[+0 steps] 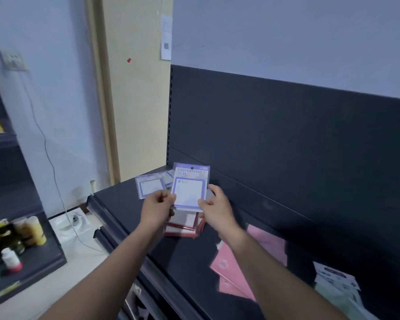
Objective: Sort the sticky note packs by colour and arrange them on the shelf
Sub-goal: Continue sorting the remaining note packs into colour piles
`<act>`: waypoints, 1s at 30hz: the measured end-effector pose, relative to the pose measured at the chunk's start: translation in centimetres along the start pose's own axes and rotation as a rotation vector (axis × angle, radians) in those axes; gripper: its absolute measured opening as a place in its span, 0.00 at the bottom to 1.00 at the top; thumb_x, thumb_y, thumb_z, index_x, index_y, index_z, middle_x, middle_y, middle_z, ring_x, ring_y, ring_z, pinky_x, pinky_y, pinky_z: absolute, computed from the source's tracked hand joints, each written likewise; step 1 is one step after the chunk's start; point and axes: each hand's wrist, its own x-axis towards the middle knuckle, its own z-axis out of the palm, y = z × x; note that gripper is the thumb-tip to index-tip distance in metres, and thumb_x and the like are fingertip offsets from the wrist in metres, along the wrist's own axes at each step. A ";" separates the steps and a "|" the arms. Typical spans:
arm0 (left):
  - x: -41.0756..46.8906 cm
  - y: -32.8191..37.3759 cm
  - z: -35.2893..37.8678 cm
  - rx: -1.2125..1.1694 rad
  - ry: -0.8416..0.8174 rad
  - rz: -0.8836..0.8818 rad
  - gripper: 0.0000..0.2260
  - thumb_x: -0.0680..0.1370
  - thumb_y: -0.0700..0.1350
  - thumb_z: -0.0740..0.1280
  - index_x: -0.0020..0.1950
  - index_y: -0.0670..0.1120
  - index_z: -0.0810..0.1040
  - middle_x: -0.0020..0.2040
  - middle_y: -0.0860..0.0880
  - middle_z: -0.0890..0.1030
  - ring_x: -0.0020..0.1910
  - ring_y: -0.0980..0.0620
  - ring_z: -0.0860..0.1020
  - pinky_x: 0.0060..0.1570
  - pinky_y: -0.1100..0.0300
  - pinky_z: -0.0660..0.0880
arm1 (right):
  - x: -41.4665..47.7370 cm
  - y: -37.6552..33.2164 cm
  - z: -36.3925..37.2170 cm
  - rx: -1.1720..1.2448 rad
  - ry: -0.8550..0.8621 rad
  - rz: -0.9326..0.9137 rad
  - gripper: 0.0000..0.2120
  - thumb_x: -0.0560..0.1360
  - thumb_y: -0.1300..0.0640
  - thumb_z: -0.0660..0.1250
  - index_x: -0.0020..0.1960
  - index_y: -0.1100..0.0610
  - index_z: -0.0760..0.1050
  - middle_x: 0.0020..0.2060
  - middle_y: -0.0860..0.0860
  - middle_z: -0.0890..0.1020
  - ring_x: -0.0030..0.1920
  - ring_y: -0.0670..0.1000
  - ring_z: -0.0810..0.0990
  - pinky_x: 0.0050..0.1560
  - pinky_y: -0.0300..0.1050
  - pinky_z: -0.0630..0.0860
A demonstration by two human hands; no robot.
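Both hands hold up one purple-bordered sticky note pack (189, 187) above the dark shelf (129, 204). My left hand (158, 210) pinches its lower left edge, and my right hand (214, 205) pinches its lower right corner. Under the hands lies a stack of red-bordered packs (185, 228). More purple packs (149, 184) lie flat at the shelf's far left corner. Pink packs (231, 269) lie to the right, partly covered by my right forearm.
Pale green and white packs (337, 287) sit at the shelf's near right. The dark back panel (286, 139) rises behind the shelf. A second shelf unit with bottles (16, 245) stands to the left, across a strip of floor with a cable.
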 end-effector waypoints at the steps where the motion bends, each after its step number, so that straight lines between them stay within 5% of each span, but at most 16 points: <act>1: 1.0 0.0 -0.7 0.010 0.020 -0.007 0.09 0.79 0.40 0.64 0.39 0.42 0.73 0.30 0.46 0.73 0.26 0.52 0.69 0.26 0.61 0.65 | 0.7 -0.4 0.8 -0.024 -0.024 -0.002 0.24 0.78 0.62 0.63 0.71 0.50 0.63 0.41 0.48 0.80 0.41 0.50 0.80 0.42 0.41 0.77; 5: 6.1 -0.2 -3.9 0.221 0.077 0.001 0.09 0.78 0.45 0.66 0.39 0.43 0.76 0.37 0.44 0.79 0.30 0.49 0.72 0.35 0.55 0.69 | 3.8 -1.5 4.0 -0.227 -0.116 -0.046 0.27 0.76 0.60 0.65 0.72 0.48 0.63 0.31 0.43 0.74 0.37 0.47 0.75 0.42 0.44 0.73; 10: 11.6 -0.8 -7.3 0.506 0.036 0.017 0.13 0.79 0.46 0.63 0.61 0.44 0.78 0.54 0.42 0.82 0.49 0.43 0.81 0.51 0.50 0.77 | 7.8 -1.8 8.3 -0.469 -0.102 -0.075 0.04 0.75 0.56 0.66 0.47 0.55 0.75 0.29 0.45 0.69 0.37 0.51 0.70 0.38 0.45 0.67; 16: 15.3 -1.8 -9.2 0.842 -0.108 0.089 0.14 0.80 0.41 0.58 0.62 0.44 0.78 0.62 0.45 0.79 0.59 0.46 0.77 0.53 0.60 0.70 | 10.8 -2.1 11.4 -0.735 -0.049 -0.011 0.16 0.76 0.53 0.66 0.34 0.55 0.66 0.30 0.48 0.70 0.39 0.53 0.71 0.29 0.40 0.61; 19: 16.5 -2.4 -9.8 1.050 -0.216 0.138 0.09 0.78 0.43 0.58 0.51 0.47 0.78 0.53 0.45 0.80 0.51 0.46 0.77 0.48 0.58 0.72 | 11.5 -1.4 12.4 -0.850 -0.031 -0.038 0.13 0.75 0.56 0.66 0.35 0.55 0.67 0.35 0.51 0.75 0.42 0.55 0.75 0.30 0.42 0.62; 21: 17.1 -2.7 -10.0 1.138 -0.280 0.150 0.09 0.77 0.44 0.61 0.54 0.46 0.76 0.53 0.45 0.79 0.51 0.47 0.76 0.47 0.57 0.72 | 11.7 -1.1 12.7 -0.940 -0.031 -0.071 0.06 0.75 0.56 0.66 0.41 0.56 0.73 0.43 0.54 0.81 0.49 0.56 0.78 0.39 0.42 0.67; 25: 18.0 -2.8 -10.1 1.172 -0.271 0.172 0.12 0.76 0.45 0.62 0.58 0.48 0.75 0.56 0.48 0.78 0.52 0.48 0.76 0.47 0.57 0.74 | 12.0 -1.4 13.0 -1.167 -0.060 -0.088 0.13 0.78 0.51 0.63 0.57 0.57 0.77 0.56 0.54 0.80 0.58 0.57 0.73 0.57 0.49 0.70; 30: 18.7 -1.9 -8.8 1.220 -0.205 0.362 0.12 0.77 0.47 0.62 0.59 0.49 0.77 0.55 0.48 0.75 0.58 0.47 0.73 0.48 0.54 0.75 | 12.0 -2.7 11.6 -1.176 0.021 -0.114 0.11 0.78 0.53 0.62 0.54 0.55 0.80 0.53 0.53 0.81 0.57 0.56 0.72 0.54 0.47 0.68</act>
